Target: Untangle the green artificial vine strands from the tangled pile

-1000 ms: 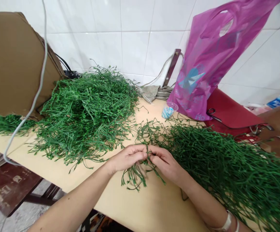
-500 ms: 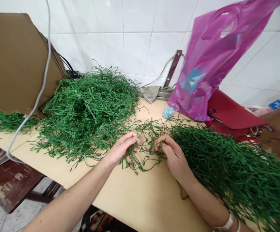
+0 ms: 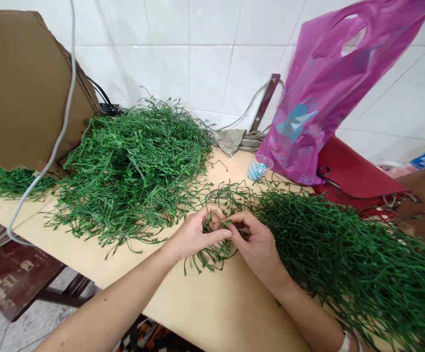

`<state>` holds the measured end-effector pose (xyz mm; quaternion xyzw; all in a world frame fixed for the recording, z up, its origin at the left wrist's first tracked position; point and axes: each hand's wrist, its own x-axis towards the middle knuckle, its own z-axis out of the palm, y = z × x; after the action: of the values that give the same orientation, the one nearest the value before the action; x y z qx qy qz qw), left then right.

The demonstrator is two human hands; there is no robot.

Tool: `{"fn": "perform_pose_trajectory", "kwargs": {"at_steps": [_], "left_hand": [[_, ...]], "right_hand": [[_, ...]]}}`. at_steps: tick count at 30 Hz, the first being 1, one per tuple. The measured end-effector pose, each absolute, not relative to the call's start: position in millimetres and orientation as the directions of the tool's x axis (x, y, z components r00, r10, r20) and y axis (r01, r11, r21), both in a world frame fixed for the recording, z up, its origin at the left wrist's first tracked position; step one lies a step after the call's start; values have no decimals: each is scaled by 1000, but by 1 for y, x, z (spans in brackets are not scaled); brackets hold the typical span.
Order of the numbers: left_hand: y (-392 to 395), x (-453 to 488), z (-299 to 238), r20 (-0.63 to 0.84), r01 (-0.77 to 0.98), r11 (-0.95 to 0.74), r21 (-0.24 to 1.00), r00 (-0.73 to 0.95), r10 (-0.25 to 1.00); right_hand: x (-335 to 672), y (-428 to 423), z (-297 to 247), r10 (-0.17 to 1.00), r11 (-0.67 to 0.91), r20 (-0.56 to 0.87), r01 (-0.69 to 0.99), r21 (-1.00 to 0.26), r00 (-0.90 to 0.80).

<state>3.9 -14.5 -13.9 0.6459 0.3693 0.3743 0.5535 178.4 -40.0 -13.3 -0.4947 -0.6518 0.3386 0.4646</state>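
Observation:
My left hand (image 3: 192,234) is curled around a few thin green stems, its thumb and fingertips together. Close against it, my right hand (image 3: 259,244) pinches a stem at the meeting fingertips. The stems have small, pointed ends and look like artificial flower stems. Below the hands hangs a loose clump of green stems (image 3: 212,256) over the table. A large pile of green stems (image 3: 135,166) lies to the left of my hands. On the right, a second long pile of green stems (image 3: 355,244) stretches past my right forearm. The exact grip inside the fingers is partly hidden.
Behind my hands stands a small clear cup (image 3: 257,168) with blue-and-white pieces. A purple plastic bag (image 3: 308,98) and a red bag (image 3: 355,168) are at the back right. A cardboard box (image 3: 25,93) and a hanging white cable (image 3: 64,122) are on the left.
My hands have come together from apart, so their fingertips now meet. The stems between them are gathered more closely, and the view has shifted slightly.

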Motion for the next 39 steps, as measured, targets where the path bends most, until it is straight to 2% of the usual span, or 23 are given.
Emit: {"fn": "perform_pose_trajectory", "kwargs": {"at_steps": [5, 9, 14, 21, 30, 34, 39], "left_hand": [[-13, 3, -18, 149, 195, -243, 950, 399, 905], [-12, 1, -12, 154, 264, -290, 920, 436, 887], [-13, 0, -7, 153, 276, -321, 906, 493, 856], [-12, 1, -11, 75, 373, -319, 871, 542, 837], [-7, -8, -8, 58, 306, -324, 895, 640, 766], [-8, -6, -11, 53, 287, -267, 920, 585, 810], [-11, -2, -15, 100, 132, -162, 978, 382, 919]], "right_hand": [[176, -45, -15, 935, 353, 322, 488, -798, -151], [175, -46, -17, 916, 402, 323, 516, -756, -239], [170, -46, -16, 860, 508, 366, 666, -546, -355], [167, -43, -16, 815, 577, 396, 658, -483, -423], [178, -36, -11, 684, 728, 404, 544, -416, -607], [182, -34, -16, 712, 702, 427, 581, -411, -558], [185, -32, -19, 802, 567, 496, 684, -459, -333]]}}
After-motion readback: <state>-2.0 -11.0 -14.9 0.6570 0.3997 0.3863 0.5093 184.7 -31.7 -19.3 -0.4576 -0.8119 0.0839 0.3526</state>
